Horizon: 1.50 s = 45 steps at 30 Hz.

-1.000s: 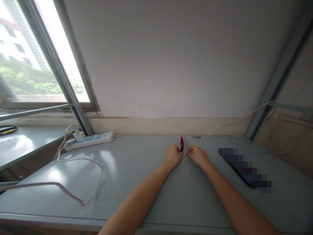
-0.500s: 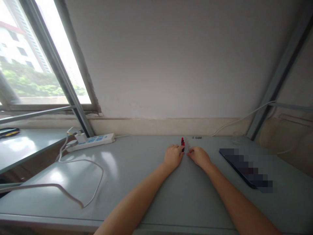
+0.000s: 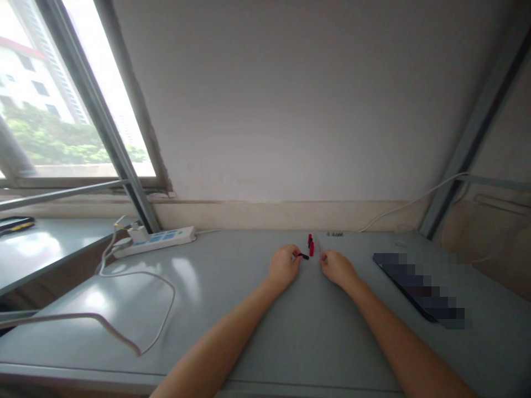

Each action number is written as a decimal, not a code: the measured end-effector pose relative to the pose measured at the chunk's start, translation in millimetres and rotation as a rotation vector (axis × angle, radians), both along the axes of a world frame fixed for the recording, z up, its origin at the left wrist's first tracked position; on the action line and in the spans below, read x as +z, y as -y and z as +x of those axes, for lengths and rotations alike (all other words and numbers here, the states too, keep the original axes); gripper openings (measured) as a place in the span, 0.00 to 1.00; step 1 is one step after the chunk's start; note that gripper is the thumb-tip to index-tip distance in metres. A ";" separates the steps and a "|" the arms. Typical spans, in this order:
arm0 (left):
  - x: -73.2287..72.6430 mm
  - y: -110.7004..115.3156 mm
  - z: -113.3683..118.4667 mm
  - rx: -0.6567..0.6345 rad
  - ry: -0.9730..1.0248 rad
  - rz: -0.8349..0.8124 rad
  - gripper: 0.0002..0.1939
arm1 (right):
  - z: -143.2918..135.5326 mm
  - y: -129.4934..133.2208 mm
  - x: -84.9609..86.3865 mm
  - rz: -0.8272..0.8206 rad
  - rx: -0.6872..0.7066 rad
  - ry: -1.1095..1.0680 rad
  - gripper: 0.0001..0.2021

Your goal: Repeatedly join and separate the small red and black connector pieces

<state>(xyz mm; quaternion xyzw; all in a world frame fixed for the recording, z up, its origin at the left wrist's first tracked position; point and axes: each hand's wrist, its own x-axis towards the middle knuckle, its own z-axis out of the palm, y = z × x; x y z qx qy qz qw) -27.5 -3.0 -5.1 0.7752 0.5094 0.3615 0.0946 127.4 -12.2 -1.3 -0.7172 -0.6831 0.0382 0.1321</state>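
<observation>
My left hand (image 3: 285,266) is closed, its thumb and fingers pinching a short black rod-like piece (image 3: 305,256) that points to the right. Just beyond that piece, small red and black cylindrical pieces (image 3: 311,250) stand or lie in a short row on the grey desk (image 3: 265,315). My right hand (image 3: 338,267) is closed in a pinch at the near end of a thin, clear piece (image 3: 318,245), which is faint and hard to make out. The clear piece is right beside the red and black ones.
Several tiny dark pieces (image 3: 335,234) lie in a line near the wall. A white power strip (image 3: 166,239) with a looping cable (image 3: 172,293) is on the left. To the right lies a dark flat object (image 3: 402,284), partly pixelated. A round clear item (image 3: 400,242) is at the back right.
My left hand has drawn back to the left, away from the red and black pieces, with the black piece now showing in its fingers. My right hand has hardly moved.
</observation>
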 end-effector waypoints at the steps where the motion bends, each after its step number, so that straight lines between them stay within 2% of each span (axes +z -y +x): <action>1: -0.6 0.8 -1.9 0.014 0.071 -0.014 0.04 | -1.3 1.5 1.0 -0.010 0.014 0.012 0.11; 6: 1.1 5.4 -9.5 0.045 0.366 -0.063 0.02 | -9.7 10.3 8.0 -0.013 0.104 0.045 0.10; 11: 3.3 6.1 -11.1 0.030 0.475 -0.070 0.03 | -14.9 14.2 12.5 0.038 0.146 0.027 0.06; 20: 2.0 5.6 -11.3 0.047 0.518 -0.054 0.05 | -18.0 15.2 13.2 0.073 0.223 0.051 0.06; 31: 0.6 2.9 -14.0 0.074 0.549 -0.024 0.07 | -19.3 19.0 17.8 0.093 0.246 0.104 0.05; 37: 1.1 5.3 -14.9 -0.093 0.397 0.020 0.16 | -19.5 16.2 13.9 0.153 0.233 0.053 0.05; 41: -1.1 5.2 -16.0 -0.186 0.247 0.021 0.17 | -20.1 14.1 12.2 0.200 0.215 -0.032 0.06; 43: -2.3 4.0 -15.5 -0.187 0.270 -0.013 0.17 | -20.8 14.2 13.0 0.210 0.207 -0.063 0.06; 45: -2.1 2.8 -14.5 -0.136 0.388 -0.095 0.15 | -21.5 15.0 14.5 0.217 0.208 -0.093 0.06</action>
